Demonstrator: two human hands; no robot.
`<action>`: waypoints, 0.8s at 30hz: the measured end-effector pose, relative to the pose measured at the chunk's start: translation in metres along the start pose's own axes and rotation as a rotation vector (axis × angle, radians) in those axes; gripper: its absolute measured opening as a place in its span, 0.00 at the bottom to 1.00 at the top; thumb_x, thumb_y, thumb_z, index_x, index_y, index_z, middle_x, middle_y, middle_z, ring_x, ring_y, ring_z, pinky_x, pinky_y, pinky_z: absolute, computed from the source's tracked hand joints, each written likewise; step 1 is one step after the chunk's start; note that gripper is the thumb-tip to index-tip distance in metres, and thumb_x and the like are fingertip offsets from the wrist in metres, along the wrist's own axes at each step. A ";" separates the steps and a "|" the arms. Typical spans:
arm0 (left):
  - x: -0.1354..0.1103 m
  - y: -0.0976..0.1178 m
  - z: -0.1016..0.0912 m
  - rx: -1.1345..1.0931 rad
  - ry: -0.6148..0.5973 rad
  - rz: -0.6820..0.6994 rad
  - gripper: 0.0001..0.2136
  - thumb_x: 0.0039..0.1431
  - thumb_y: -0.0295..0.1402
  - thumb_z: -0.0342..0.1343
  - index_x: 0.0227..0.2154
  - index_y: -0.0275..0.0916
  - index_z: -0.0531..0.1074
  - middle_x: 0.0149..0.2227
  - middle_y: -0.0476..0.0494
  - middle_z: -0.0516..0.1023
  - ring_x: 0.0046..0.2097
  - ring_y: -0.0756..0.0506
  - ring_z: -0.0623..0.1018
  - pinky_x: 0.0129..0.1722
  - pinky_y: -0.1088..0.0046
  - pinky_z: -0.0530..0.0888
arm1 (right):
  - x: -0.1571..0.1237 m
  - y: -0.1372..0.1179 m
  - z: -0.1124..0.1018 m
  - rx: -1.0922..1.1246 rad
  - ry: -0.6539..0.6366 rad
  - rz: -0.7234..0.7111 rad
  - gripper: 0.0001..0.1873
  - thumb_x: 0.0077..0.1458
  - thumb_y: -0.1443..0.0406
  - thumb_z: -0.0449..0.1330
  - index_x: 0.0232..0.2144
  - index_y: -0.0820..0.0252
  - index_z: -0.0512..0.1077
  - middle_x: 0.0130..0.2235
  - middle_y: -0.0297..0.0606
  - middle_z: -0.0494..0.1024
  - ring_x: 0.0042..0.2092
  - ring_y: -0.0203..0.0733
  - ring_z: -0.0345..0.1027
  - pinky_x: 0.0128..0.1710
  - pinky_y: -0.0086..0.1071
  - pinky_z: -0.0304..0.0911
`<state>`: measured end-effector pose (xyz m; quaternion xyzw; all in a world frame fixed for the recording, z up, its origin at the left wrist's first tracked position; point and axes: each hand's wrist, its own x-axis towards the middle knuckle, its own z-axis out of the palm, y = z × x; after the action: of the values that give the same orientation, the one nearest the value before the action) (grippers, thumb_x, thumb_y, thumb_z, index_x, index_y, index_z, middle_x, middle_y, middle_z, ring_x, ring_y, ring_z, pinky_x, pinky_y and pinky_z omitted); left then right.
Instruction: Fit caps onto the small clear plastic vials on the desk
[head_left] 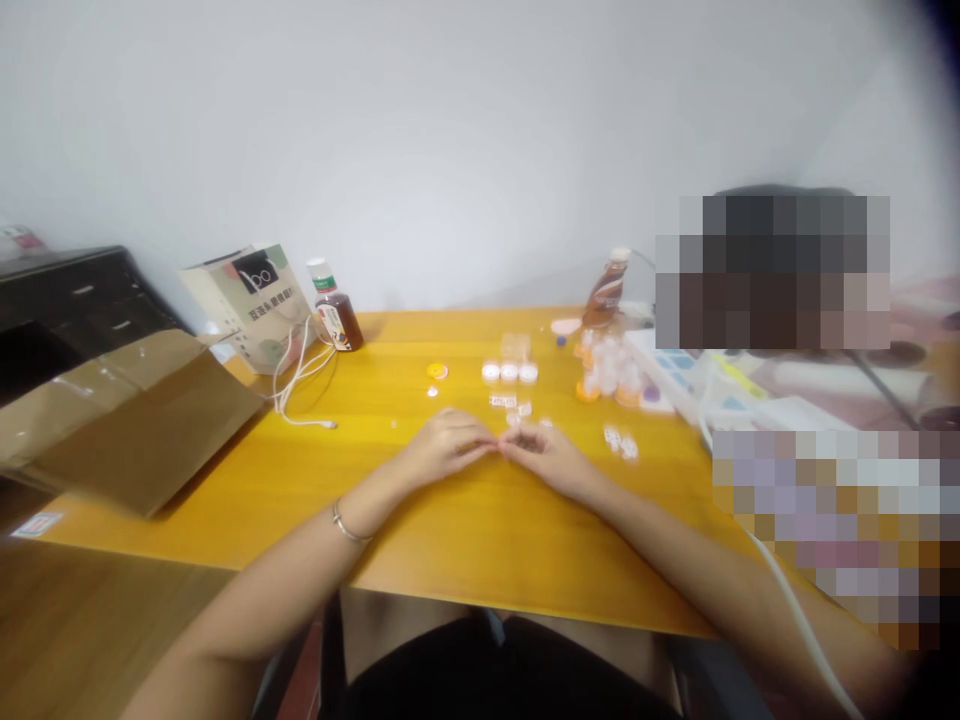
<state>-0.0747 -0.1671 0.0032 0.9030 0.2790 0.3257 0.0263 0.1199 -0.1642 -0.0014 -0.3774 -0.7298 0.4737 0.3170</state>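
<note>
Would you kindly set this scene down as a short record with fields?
Left hand: fingertips meeting the other hand's
Right hand: fingertips at the left's
Anything held: too blurred to tell
Beyond hands: small white pieces
Farther out: three white discs in a row, yellow disc
Left side: printed bag, labelled bottle, white cable
Right side: brown bottle
Surface: yellow table

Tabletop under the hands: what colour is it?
The tabletop is yellow-orange; it shows best in the head view.
</note>
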 end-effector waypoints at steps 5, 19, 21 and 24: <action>-0.001 -0.008 0.001 -0.030 -0.048 -0.142 0.10 0.57 0.36 0.48 0.33 0.38 0.73 0.31 0.44 0.76 0.34 0.50 0.73 0.37 0.73 0.67 | -0.002 0.003 0.000 -0.288 0.133 -0.155 0.09 0.50 0.62 0.54 0.31 0.60 0.70 0.29 0.36 0.73 0.31 0.38 0.65 0.33 0.33 0.61; 0.005 -0.014 0.013 -0.021 -0.164 -0.265 0.08 0.55 0.34 0.50 0.33 0.40 0.73 0.33 0.46 0.76 0.35 0.49 0.73 0.39 0.73 0.64 | 0.004 0.016 0.004 -0.553 0.113 -0.373 0.10 0.51 0.68 0.53 0.38 0.59 0.65 0.38 0.40 0.72 0.42 0.42 0.65 0.42 0.37 0.61; 0.004 -0.014 0.013 -0.014 -0.155 -0.262 0.08 0.55 0.33 0.50 0.33 0.40 0.73 0.32 0.46 0.76 0.35 0.49 0.73 0.39 0.73 0.64 | 0.004 0.016 0.004 -0.559 0.117 -0.374 0.10 0.51 0.68 0.53 0.38 0.58 0.65 0.38 0.40 0.72 0.41 0.42 0.65 0.42 0.37 0.61; 0.004 -0.014 0.014 -0.004 -0.151 -0.267 0.08 0.55 0.33 0.50 0.33 0.40 0.73 0.32 0.46 0.76 0.35 0.49 0.73 0.39 0.73 0.64 | 0.004 0.016 0.003 -0.564 0.118 -0.373 0.09 0.51 0.67 0.53 0.38 0.58 0.65 0.38 0.40 0.72 0.41 0.43 0.65 0.42 0.38 0.61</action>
<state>-0.0708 -0.1508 -0.0084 0.8798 0.3931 0.2511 0.0918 0.1191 -0.1585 -0.0167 -0.3368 -0.8690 0.1646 0.3229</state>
